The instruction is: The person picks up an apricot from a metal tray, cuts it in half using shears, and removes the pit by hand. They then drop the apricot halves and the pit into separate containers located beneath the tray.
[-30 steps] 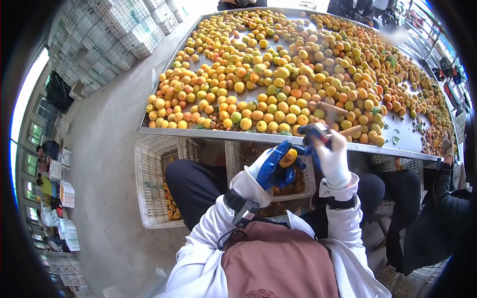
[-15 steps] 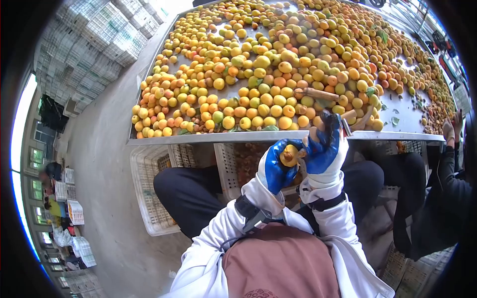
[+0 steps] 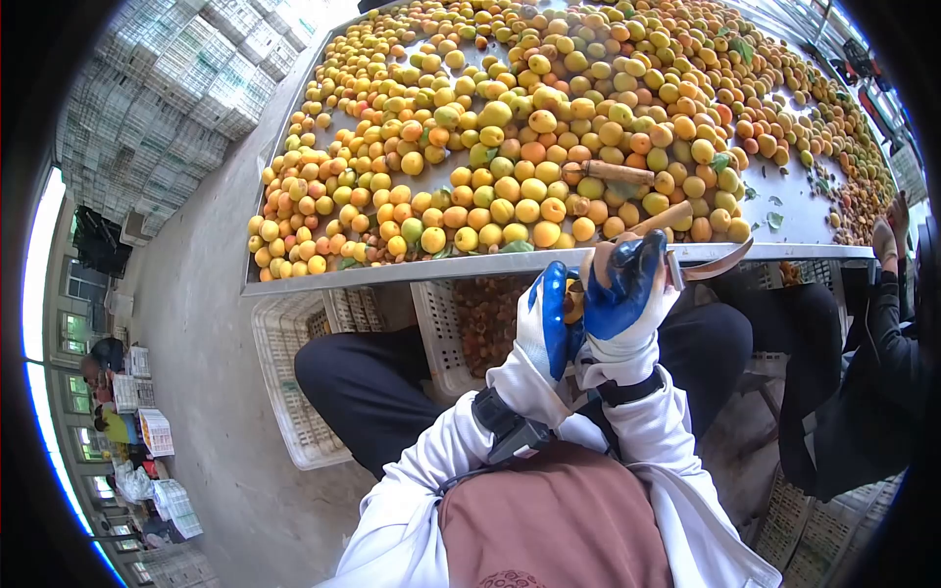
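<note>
My left hand (image 3: 551,318), in a white glove with a blue coating, is closed around a yellow apricot (image 3: 573,302), mostly covered by the fingers. Pressed up against it, my right hand (image 3: 627,289) wears a matching glove and grips a curved knife (image 3: 720,265) whose blade sticks out to the right. Its handle is hidden in the palm. Just beyond the right fingers, a wooden handle (image 3: 662,218) lies at the table's front edge. Another wooden-handled tool (image 3: 616,172) rests on the heaped apricots (image 3: 510,186).
The metal table (image 3: 412,271) spreads out in front, loaded with apricots. Below its edge stand a white crate (image 3: 284,382) and another crate (image 3: 431,328) holding brownish fruit pieces. A co-worker's hand (image 3: 885,245) is at the far right. Stacked crates (image 3: 167,108) rise at the left.
Both hands have turned and drawn together, so the apricot is more covered. The curved knife has swung lower, to the right of my right hand. The view has shifted slightly.
</note>
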Available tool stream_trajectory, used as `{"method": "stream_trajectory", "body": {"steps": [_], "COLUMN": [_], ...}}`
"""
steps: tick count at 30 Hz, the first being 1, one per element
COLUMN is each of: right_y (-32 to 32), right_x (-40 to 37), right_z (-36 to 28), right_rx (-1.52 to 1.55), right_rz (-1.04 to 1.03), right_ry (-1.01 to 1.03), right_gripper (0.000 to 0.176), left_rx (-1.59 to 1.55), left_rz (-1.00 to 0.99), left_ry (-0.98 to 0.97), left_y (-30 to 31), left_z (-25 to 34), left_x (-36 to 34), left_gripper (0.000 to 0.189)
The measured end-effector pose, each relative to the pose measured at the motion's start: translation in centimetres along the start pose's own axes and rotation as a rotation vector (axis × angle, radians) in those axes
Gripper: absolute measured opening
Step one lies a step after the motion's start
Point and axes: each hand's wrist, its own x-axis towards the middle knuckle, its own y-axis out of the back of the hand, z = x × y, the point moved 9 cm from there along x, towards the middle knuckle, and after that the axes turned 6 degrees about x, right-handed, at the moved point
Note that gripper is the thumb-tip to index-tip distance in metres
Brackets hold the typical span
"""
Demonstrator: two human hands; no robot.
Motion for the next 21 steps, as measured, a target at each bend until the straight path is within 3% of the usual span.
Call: {"method": "stream_trajectory", "body": {"steps": [2, 7, 8, 10, 13, 14, 16, 18, 20, 21], "right_y": [0.7, 0.3, 0.6, 0.8, 0.6, 0.5, 0.6, 0.1, 0.5, 0.5], "right_x": [-0.2, 0.5, 0.6, 0.7, 0.9, 0.9, 0.7, 0.3, -0.3, -0.9], "right_z": [0.5, 2.0, 2.5, 3.9, 4.1, 4.0, 4.1, 4.1, 2.8, 2.8], "right_rx": [-0.094, 0.097, 0.158, 0.368, 0.423, 0.408, 0.398, 0.387, 0.065, 0.009], "right_rz": [0.043, 0.023, 0.054, 0.098, 0.043, 0.036, 0.055, 0.074, 0.232, 0.136], "right_ry": [-0.041, -0.211, -0.273, -0.457, -0.514, -0.51, -0.515, -0.518, -0.315, -0.227], "right_gripper": [0.022, 0.026, 0.028, 0.034, 0.034, 0.035, 0.035, 0.035, 0.034, 0.033], "left_rx": [0.201, 0.562, 0.563, 0.242, 0.148, 0.146, 0.399, 0.376, 0.349, 0.246], "left_rz": [0.022, 0.053, 0.056, 0.077, -0.006, -0.004, -0.072, -0.051, -0.029, 0.044], "left_ry": [-0.172, -0.336, -0.337, -0.206, -0.041, -0.044, -0.331, -0.287, -0.249, -0.154], "left_y": [0.4, 0.8, 0.7, 1.2, 1.1, 1.4, 0.6, 1.0, 1.0, 1.4], "left_z": [0.3, 2.6, 2.6, 1.5, 0.5, 0.7, 3.4, 2.5, 1.5, 0.4], "left_x": [-0.1, -0.1, -0.1, 0.3, 0.3, 0.5, 0.3, 0.2, 0.2, 0.2], "left_gripper": [0.032, 0.016, 0.016, 0.005, 0.002, 0.002, 0.004, 0.002, 0.004, 0.013]}}
